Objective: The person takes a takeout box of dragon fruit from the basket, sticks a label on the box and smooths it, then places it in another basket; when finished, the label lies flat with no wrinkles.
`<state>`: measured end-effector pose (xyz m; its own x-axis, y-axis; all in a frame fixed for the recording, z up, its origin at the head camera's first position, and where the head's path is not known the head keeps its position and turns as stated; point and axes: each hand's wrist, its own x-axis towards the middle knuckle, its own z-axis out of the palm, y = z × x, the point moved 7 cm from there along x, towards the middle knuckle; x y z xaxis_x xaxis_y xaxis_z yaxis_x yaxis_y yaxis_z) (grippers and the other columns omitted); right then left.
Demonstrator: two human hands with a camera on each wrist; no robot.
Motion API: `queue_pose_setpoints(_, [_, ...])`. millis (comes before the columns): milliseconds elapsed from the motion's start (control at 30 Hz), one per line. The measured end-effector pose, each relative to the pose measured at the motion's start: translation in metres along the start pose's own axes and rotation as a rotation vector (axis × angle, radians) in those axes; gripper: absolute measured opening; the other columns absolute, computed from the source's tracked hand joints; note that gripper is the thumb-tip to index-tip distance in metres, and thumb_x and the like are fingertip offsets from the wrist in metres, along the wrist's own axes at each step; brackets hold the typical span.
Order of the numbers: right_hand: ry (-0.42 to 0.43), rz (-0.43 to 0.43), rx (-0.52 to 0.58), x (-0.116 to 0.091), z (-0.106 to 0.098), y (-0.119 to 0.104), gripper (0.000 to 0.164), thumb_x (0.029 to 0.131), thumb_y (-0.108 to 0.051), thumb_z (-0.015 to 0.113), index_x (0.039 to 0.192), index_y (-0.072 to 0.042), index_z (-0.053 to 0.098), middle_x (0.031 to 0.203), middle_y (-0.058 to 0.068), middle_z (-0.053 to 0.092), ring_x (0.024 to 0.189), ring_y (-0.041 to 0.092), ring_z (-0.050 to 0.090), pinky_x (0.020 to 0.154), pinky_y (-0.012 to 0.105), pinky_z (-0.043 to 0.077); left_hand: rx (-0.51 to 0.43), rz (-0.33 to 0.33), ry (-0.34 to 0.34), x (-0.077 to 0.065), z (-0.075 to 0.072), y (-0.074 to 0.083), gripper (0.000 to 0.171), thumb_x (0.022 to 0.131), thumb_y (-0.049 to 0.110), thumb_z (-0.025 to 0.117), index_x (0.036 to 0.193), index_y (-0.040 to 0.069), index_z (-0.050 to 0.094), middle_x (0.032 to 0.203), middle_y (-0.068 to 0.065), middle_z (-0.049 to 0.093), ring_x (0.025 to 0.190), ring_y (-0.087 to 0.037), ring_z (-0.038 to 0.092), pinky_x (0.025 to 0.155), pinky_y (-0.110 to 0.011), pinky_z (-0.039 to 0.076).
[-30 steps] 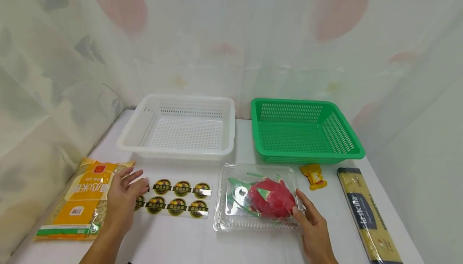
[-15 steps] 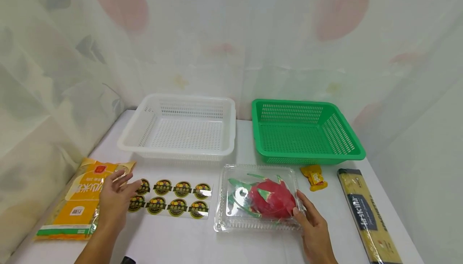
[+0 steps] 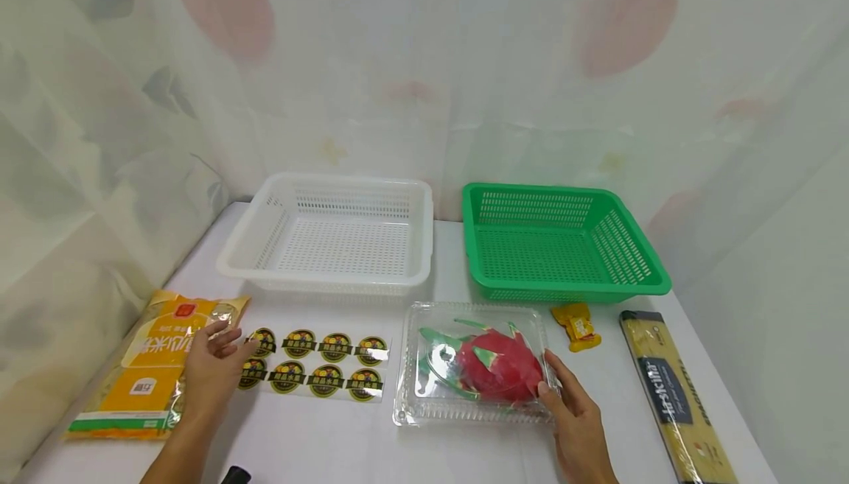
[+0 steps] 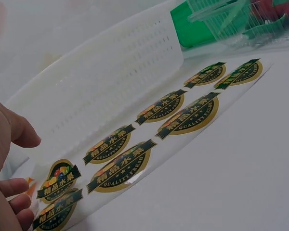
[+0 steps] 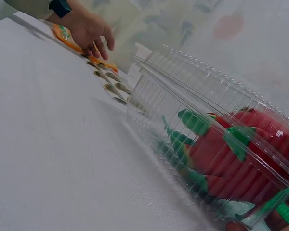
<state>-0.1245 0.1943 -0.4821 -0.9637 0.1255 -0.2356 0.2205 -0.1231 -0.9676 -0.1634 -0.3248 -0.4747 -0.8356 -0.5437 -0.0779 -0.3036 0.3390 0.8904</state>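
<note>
My left hand (image 3: pixel 214 370) hovers at the left end of a sheet of round fruit stickers (image 3: pixel 323 362), its fingers loosely bent and holding nothing. The left wrist view shows the thumb apart from the fingers beside the nearest stickers (image 4: pixel 60 180). A red dragon fruit (image 3: pixel 500 365) with green tips lies inside a lidded clear plastic box (image 3: pixel 427 414). My right hand (image 3: pixel 578 425) holds this box at its right side, thumb at the front right corner. Only fingertips (image 5: pixel 236 226) of that hand show at the bottom of the right wrist view.
Behind stand a white basket (image 3: pixel 325 278) and a green basket (image 3: pixel 564 289). An orange-and-yellow food bag (image 3: pixel 135 373) lies left. A small yellow packet (image 3: pixel 575 325) and a spaghetti pack (image 3: pixel 673 395) lie right. A black object (image 3: pixel 236 475) shows at the bottom edge.
My left hand has drawn back leftward from over the sticker sheet, uncovering the leftmost stickers. A black object has come into view at the bottom edge. My right hand and the box have stayed put.
</note>
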Motion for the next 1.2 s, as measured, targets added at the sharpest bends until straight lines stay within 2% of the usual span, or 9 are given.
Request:
queue_pose_setpoints(67, [0.002, -0.003, 0.001, 0.000, 0.000, 0.000, 0.065, 0.094, -0.028, 0.065, 0.150, -0.014, 0.035, 0.154, 0.002, 0.025, 0.141, 0.027, 0.019, 0.094, 0.029, 0.041, 0.045, 0.014, -0.009, 0.001, 0.002, 0.000, 0.066, 0.091, 0.020, 0.069, 0.143, 0.001, 0.034, 0.130, -0.022, 0.052, 0.106, -0.027, 0.044, 0.076, -0.020, 0.040])
queue_pose_setpoints(167, [0.004, -0.005, -0.002, 0.001, 0.000, 0.000, 0.066, 0.094, -0.029, 0.065, 0.150, -0.013, 0.034, 0.154, 0.003, 0.026, 0.142, 0.027, 0.018, 0.094, 0.030, 0.040, 0.098, 0.010, -0.027, 0.001, 0.006, 0.000, 0.068, 0.091, 0.021, 0.068, 0.144, -0.001, 0.030, 0.132, -0.024, 0.048, 0.114, -0.036, 0.043, 0.086, -0.036, 0.042])
queue_pose_setpoints(233, [0.005, -0.006, -0.002, 0.001, 0.001, 0.000, 0.067, 0.094, -0.028, 0.065, 0.150, -0.012, 0.034, 0.155, 0.003, 0.025, 0.142, 0.027, 0.018, 0.094, 0.030, 0.040, 0.115, 0.003, -0.041, 0.002, 0.009, -0.001, 0.071, 0.090, 0.021, 0.068, 0.144, -0.002, 0.029, 0.132, -0.027, 0.046, 0.117, -0.041, 0.042, 0.091, -0.047, 0.042])
queue_pose_setpoints(300, [0.004, -0.003, -0.002, 0.001, 0.001, 0.000, 0.067, 0.094, -0.028, 0.065, 0.150, -0.012, 0.034, 0.154, 0.003, 0.026, 0.142, 0.027, 0.018, 0.094, 0.030, 0.040, 0.136, -0.004, -0.045, 0.004, 0.011, -0.002, 0.071, 0.089, 0.021, 0.067, 0.144, -0.003, 0.028, 0.132, -0.029, 0.044, 0.119, -0.044, 0.041, 0.093, -0.053, 0.040])
queue_pose_setpoints(433, [0.001, -0.005, 0.000, 0.000, 0.001, 0.000, 0.065, 0.094, -0.029, 0.065, 0.150, -0.014, 0.035, 0.154, 0.002, 0.027, 0.141, 0.026, 0.020, 0.094, 0.027, 0.041, 0.186, -0.010, -0.035, 0.006, 0.012, -0.001, 0.073, 0.087, 0.020, 0.068, 0.143, -0.004, 0.028, 0.131, -0.032, 0.044, 0.116, -0.047, 0.042, 0.090, -0.056, 0.039])
queue_pose_setpoints(667, [0.004, -0.002, 0.001, -0.001, 0.001, 0.001, 0.065, 0.094, -0.029, 0.065, 0.150, -0.014, 0.035, 0.154, 0.003, 0.026, 0.141, 0.026, 0.020, 0.093, 0.025, 0.041, 0.250, -0.026, -0.016, 0.011, 0.014, 0.001, 0.076, 0.083, 0.020, 0.071, 0.143, -0.004, 0.029, 0.126, -0.031, 0.046, 0.111, -0.049, 0.035, 0.082, -0.054, 0.034])
queue_pose_setpoints(933, [-0.005, -0.011, 0.015, 0.000, 0.000, 0.002, 0.064, 0.094, -0.028, 0.064, 0.150, -0.014, 0.035, 0.154, 0.003, 0.025, 0.139, 0.025, 0.022, 0.093, 0.025, 0.041, 0.339, 0.052, 0.029, 0.016, 0.019, 0.003, 0.075, 0.077, 0.013, 0.072, 0.139, -0.006, 0.033, 0.113, -0.034, 0.051, 0.104, -0.054, 0.033, 0.082, -0.060, 0.024])
queue_pose_setpoints(1033, [0.000, -0.002, 0.009, 0.000, 0.000, 0.002, 0.066, 0.094, -0.030, 0.065, 0.150, -0.015, 0.035, 0.154, 0.003, 0.025, 0.140, 0.026, 0.022, 0.093, 0.028, 0.041, 0.363, 0.050, 0.039, 0.017, 0.020, 0.003, 0.074, 0.077, 0.012, 0.072, 0.138, -0.005, 0.034, 0.118, -0.035, 0.048, 0.107, -0.057, 0.031, 0.086, -0.063, 0.021])
queue_pose_setpoints(1200, [0.002, -0.005, 0.013, -0.001, 0.001, 0.001, 0.065, 0.094, -0.028, 0.064, 0.150, -0.013, 0.034, 0.155, 0.003, 0.025, 0.141, 0.026, 0.020, 0.093, 0.027, 0.041, 0.402, 0.003, 0.033, 0.019, 0.022, 0.000, 0.071, 0.079, 0.015, 0.072, 0.138, -0.003, 0.036, 0.130, -0.034, 0.042, 0.112, -0.059, 0.028, 0.091, -0.066, 0.018])
